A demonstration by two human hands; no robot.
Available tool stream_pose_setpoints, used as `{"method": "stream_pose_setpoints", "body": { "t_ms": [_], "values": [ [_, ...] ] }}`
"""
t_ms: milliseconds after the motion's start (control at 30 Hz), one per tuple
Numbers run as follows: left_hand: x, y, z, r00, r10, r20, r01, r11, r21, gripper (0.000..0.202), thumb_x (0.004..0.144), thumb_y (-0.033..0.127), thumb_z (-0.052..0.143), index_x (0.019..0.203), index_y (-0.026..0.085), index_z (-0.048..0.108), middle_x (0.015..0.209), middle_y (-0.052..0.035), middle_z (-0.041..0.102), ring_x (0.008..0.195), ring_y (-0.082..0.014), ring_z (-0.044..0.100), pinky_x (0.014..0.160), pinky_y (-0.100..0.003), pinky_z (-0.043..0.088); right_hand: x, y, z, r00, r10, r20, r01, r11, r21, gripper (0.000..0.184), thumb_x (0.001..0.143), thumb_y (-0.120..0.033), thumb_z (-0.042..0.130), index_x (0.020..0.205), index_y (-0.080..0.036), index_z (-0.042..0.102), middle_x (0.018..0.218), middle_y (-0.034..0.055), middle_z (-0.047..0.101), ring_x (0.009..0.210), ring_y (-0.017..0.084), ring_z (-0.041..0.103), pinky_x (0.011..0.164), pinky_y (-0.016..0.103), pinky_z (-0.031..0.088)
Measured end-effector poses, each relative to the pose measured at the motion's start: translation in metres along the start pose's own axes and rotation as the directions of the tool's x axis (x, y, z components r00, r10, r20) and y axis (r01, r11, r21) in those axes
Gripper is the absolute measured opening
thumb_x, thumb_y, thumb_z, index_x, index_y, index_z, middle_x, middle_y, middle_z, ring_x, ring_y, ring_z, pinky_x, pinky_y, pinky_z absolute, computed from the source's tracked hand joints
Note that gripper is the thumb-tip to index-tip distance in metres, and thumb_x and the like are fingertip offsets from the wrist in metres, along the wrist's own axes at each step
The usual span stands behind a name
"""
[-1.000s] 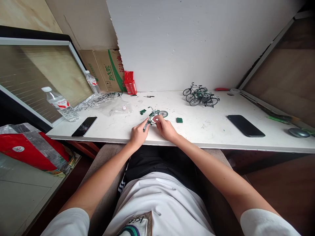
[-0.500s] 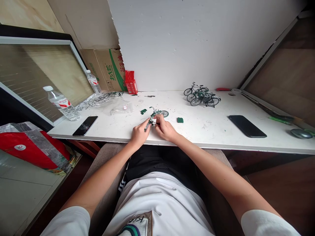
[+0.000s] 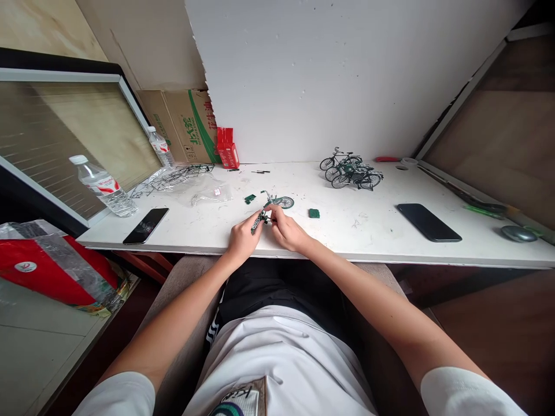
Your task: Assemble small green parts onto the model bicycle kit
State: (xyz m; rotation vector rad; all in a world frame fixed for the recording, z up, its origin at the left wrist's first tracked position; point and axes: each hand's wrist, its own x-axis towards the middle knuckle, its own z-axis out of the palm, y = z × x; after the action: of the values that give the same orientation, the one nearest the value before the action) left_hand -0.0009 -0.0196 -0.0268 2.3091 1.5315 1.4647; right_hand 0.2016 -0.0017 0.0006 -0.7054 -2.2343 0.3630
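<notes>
A green miniature bicycle (image 3: 284, 202) is tilted over near the front of the desk, its spoked wheel pointing away to the right. My left hand (image 3: 244, 236) is closed around its near end, hiding part of the frame. The fingers of my right hand (image 3: 286, 228) pinch at the middle of the bicycle, close to my left fingertips. A small dark part shows between the two hands, too small to name. Beyond them lies a small green piece (image 3: 250, 199). Right of my right hand sits a green block-like part (image 3: 314, 213).
Several finished model bicycles (image 3: 351, 169) stand at the back. Phones lie at left (image 3: 146, 225) and right (image 3: 428, 222). Water bottles (image 3: 104, 186), thin black part frames (image 3: 169, 179), a plastic bag (image 3: 208, 193) and a red box (image 3: 228, 148) occupy the left. A mouse (image 3: 519, 233) rests far right.
The whole view has shifted slightly. My right index finger has moved left and forward onto the bicycle's frame. My left hand keeps its hold.
</notes>
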Motion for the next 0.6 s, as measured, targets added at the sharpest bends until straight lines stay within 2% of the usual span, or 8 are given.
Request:
{"method": "stream_pose_setpoints", "body": {
  "t_ms": [133,233,333,500,600],
  "values": [
    [0.0006,0.0004,0.0005,1.000,0.000,-0.027,0.000,1.000,0.008,0.039,0.103,0.027,0.065,0.140,0.022,0.072,0.131,-0.0113,0.079,0.111,-0.0263,0.080,0.102,-0.036,0.063,0.0004,-0.0008,-0.0009,1.000,-0.014,0.025,0.014,1.000,0.023,0.047,0.105,-0.021,0.036,0.153,-0.018,0.034,0.104,0.0093,0.065,0.076,0.022,0.060,0.074,0.035,0.053],
    [0.0013,0.0004,0.0009,0.999,0.005,-0.041,-0.005,1.000,0.021,0.037,0.102,0.028,0.065,0.137,0.020,0.073,0.129,-0.0129,0.079,0.109,-0.0273,0.081,0.099,-0.037,0.063,0.0026,-0.0005,0.0000,0.999,-0.039,-0.017,0.039,0.998,0.041,0.048,0.106,-0.020,0.035,0.154,-0.017,0.036,0.109,0.0114,0.067,0.082,0.022,0.064,0.080,0.036,0.055],
    [0.0018,0.0007,0.0009,0.999,0.001,-0.053,0.001,0.999,0.045,0.036,0.102,0.029,0.066,0.136,0.018,0.074,0.126,-0.0133,0.081,0.105,-0.0273,0.082,0.096,-0.036,0.064,0.0045,0.0011,0.0018,0.996,-0.057,-0.074,0.062,0.996,0.063,0.048,0.106,-0.018,0.035,0.155,-0.018,0.039,0.105,0.0100,0.070,0.087,0.021,0.067,0.085,0.035,0.057],
    [0.0022,0.0018,0.0008,0.998,-0.023,-0.051,0.026,0.998,0.062,0.039,0.100,0.026,0.066,0.138,0.019,0.072,0.122,-0.0114,0.082,0.097,-0.0257,0.082,0.092,-0.035,0.065,0.0042,0.0026,0.0050,0.993,-0.005,-0.114,0.017,0.994,0.105,0.047,0.108,-0.020,0.039,0.155,-0.021,0.037,0.106,0.0100,0.077,0.095,0.022,0.075,0.089,0.035,0.058],
    [0.0021,0.0017,0.0013,0.999,-0.022,-0.045,0.024,0.998,0.055,0.042,0.098,0.024,0.067,0.139,0.020,0.071,0.122,-0.0110,0.082,0.096,-0.0250,0.082,0.092,-0.035,0.065,0.0036,0.0025,0.0062,0.992,0.018,-0.122,-0.008,0.996,0.087,0.045,0.108,-0.021,0.040,0.153,-0.021,0.040,0.104,0.0098,0.078,0.094,0.023,0.076,0.087,0.035,0.059]
  ]
}}
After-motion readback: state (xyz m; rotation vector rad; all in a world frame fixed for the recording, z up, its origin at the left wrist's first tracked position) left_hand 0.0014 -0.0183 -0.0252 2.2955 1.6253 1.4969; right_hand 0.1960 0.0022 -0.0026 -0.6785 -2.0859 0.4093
